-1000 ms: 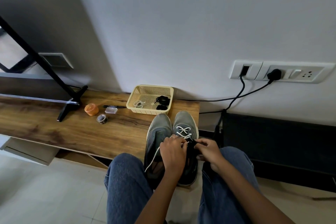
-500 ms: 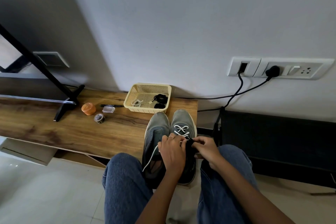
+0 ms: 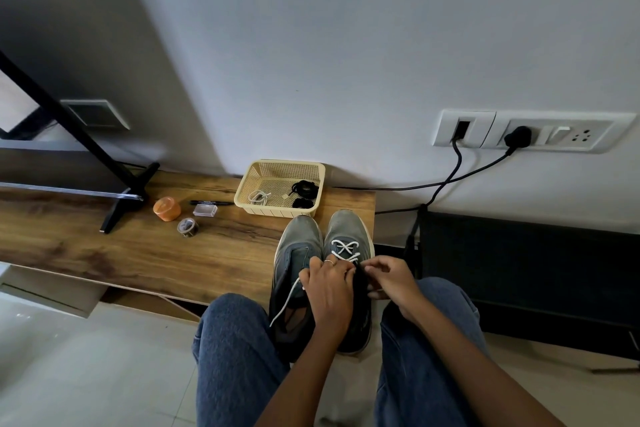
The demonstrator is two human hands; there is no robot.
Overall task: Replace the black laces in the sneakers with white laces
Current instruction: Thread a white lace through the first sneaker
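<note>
Threading the thin white lace [image 3: 346,251] up the right grey mesh sneaker [image 3: 349,243] on the wooden table [image 3: 138,253]: left hand [image 3: 327,288] and right hand [image 3: 389,279] both pinch it. Left grey sneaker [image 3: 298,253] is unlaced; black laces [image 3: 304,191] sit in the cream plastic basket [image 3: 277,210].

The person wears blue denim jeans [image 3: 239,354], faded and lightly creased over both thighs. Both forearms are bare, with no sleeves in view. A thin ring [image 3: 329,262] (silver-coloured, plain) sits on a finger of the left hand [image 3: 327,291].
</note>
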